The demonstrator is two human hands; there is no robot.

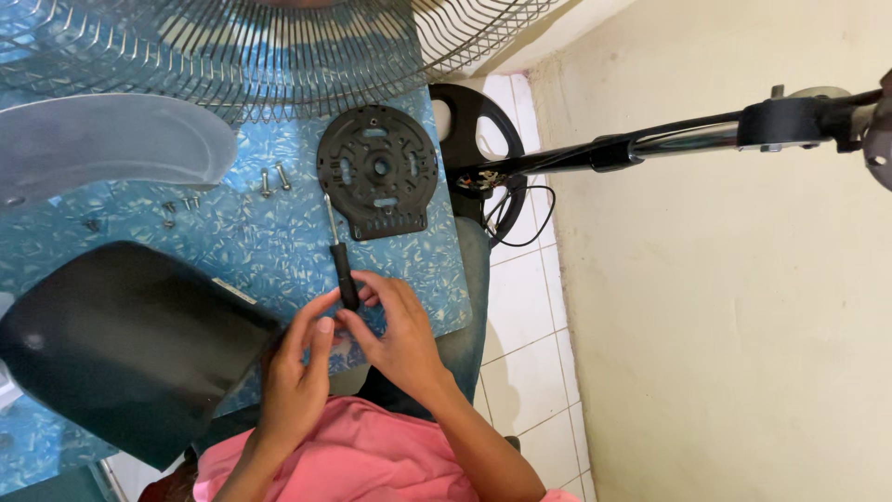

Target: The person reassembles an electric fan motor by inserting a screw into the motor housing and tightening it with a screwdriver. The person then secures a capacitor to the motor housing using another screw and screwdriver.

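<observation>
My left hand [299, 364] and my right hand [398, 336] meet at the near edge of a blue patterned tabletop [251, 246]. Between them they pinch the black handle of a small screwdriver [345, 277]. Its metal shaft points away from me, toward a round black plastic plate [376, 172] that lies flat on the tabletop. The right hand's fingers wrap the handle's lower end; the left hand's fingertips touch it from the left. A few loose screws [271, 179] lie left of the plate.
A wire fan grille [232, 56] covers the far side of the tabletop. A grey fan blade [102, 144] and a large black curved cover [121, 344] lie at the left. A black fan stand pole [688, 139] and its base [474, 130] lie on the tiled floor beside a beige wall.
</observation>
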